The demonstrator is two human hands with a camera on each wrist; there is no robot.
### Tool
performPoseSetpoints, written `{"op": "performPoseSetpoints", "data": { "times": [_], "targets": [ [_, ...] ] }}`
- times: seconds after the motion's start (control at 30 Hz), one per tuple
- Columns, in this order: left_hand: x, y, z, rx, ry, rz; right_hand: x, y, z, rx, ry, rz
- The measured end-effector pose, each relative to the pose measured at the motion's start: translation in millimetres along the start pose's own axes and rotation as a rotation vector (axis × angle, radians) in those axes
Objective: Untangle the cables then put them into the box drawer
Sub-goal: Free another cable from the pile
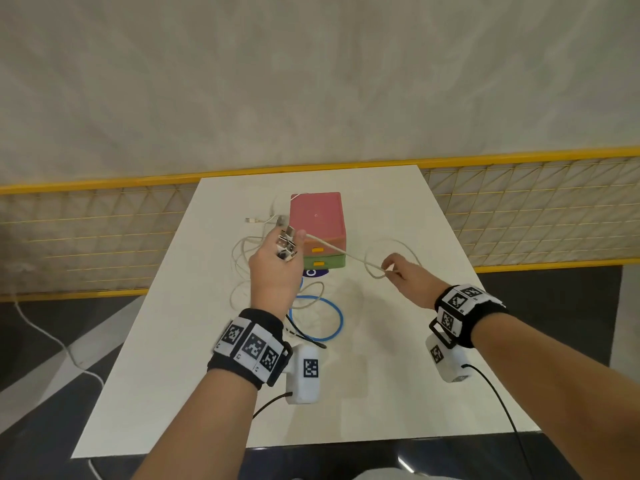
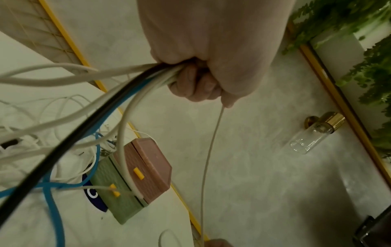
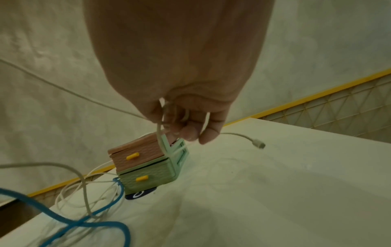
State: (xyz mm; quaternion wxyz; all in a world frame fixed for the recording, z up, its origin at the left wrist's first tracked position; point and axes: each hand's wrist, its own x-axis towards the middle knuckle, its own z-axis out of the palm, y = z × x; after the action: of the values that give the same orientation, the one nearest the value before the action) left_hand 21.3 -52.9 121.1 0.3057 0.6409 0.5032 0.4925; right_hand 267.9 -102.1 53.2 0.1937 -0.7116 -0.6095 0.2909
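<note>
A small drawer box with a pink upper drawer and a green lower drawer, both with yellow handles, stands at the table's middle back, both drawers closed. My left hand is raised in front of it and grips a bundle of cables: white, black and blue ones. A thin white cable runs taut from that fist to my right hand, which pinches it in a loop. Its plug end hangs free to the right. A blue cable loops on the table.
The white table ends at a yellow-framed mesh fence behind. More white cables trail left of the box. A dark round sticker lies under the box front. Beside the table's left edge a white cord crosses the floor.
</note>
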Motion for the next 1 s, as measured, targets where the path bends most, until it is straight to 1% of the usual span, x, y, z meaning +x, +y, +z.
{"op": "performPoseSetpoints", "data": {
  "times": [0.07, 0.13, 0.23, 0.3, 0.37, 0.4, 0.47, 0.5, 0.57, 0.63, 0.7, 0.73, 0.77, 0.8, 0.83, 0.87, 0.9, 0.93, 0.97, 1.0],
  "targets": [
    [2, -1, 0, -0.006, 0.004, -0.019, -1, -5, -1, 0.147, 0.078, 0.033],
    [3, -1, -1, -0.011, 0.0, -0.017, 1, -9, -1, 0.245, 0.173, 0.03],
    [3, 1, 0, -0.008, 0.006, -0.01, 7, -6, 3, 0.298, 0.293, 0.021],
    [4, 1, 0, -0.007, 0.026, -0.009, 9, -4, 7, 0.304, 0.328, 0.044],
    [7, 1, -1, -0.022, 0.047, -0.013, 9, 2, 10, 0.368, 0.305, 0.039],
    [9, 0, -1, -0.033, 0.054, -0.013, 7, 4, 11, 0.373, 0.264, 0.019],
    [13, -2, -3, -0.034, 0.064, -0.015, 3, 11, 11, 0.242, 0.185, -0.024],
    [15, -2, -4, -0.034, 0.072, -0.017, 2, 16, 12, 0.146, 0.176, -0.037],
    [18, -2, -7, -0.042, 0.09, -0.025, 3, 25, 12, -0.022, 0.192, -0.022],
    [19, -1, -7, -0.051, 0.097, -0.037, 5, 30, 12, -0.1, 0.208, 0.031],
    [19, -1, -7, -0.05, 0.087, -0.045, 7, 27, 9, 0.006, 0.216, 0.098],
    [19, -2, -6, -0.052, 0.078, -0.054, 8, 25, 7, 0.072, 0.244, 0.107],
    [18, -3, -5, -0.059, 0.071, -0.063, 10, 21, 5, 0.092, 0.32, 0.074],
    [18, -4, -3, -0.067, 0.064, -0.072, 13, 17, 3, 0.081, 0.421, 0.008],
    [17, -4, -2, -0.069, 0.059, -0.078, 15, 13, 0, 0.066, 0.516, -0.082],
    [17, -5, -2, -0.065, 0.054, -0.079, 17, 7, -3, 0.064, 0.576, -0.183],
    [16, -5, -2, -0.06, 0.049, -0.078, 19, 1, -8, 0.081, 0.58, -0.273],
    [15, -6, -1, -0.058, 0.041, -0.078, 20, -5, -14, 0.099, 0.526, -0.338],
    [13, -7, -1, -0.061, 0.031, -0.081, 20, -10, -20, 0.093, 0.43, -0.368],
    [12, -7, -1, -0.064, 0.016, -0.091, 20, -17, -26, 0.051, 0.308, -0.355]
  ]
}}
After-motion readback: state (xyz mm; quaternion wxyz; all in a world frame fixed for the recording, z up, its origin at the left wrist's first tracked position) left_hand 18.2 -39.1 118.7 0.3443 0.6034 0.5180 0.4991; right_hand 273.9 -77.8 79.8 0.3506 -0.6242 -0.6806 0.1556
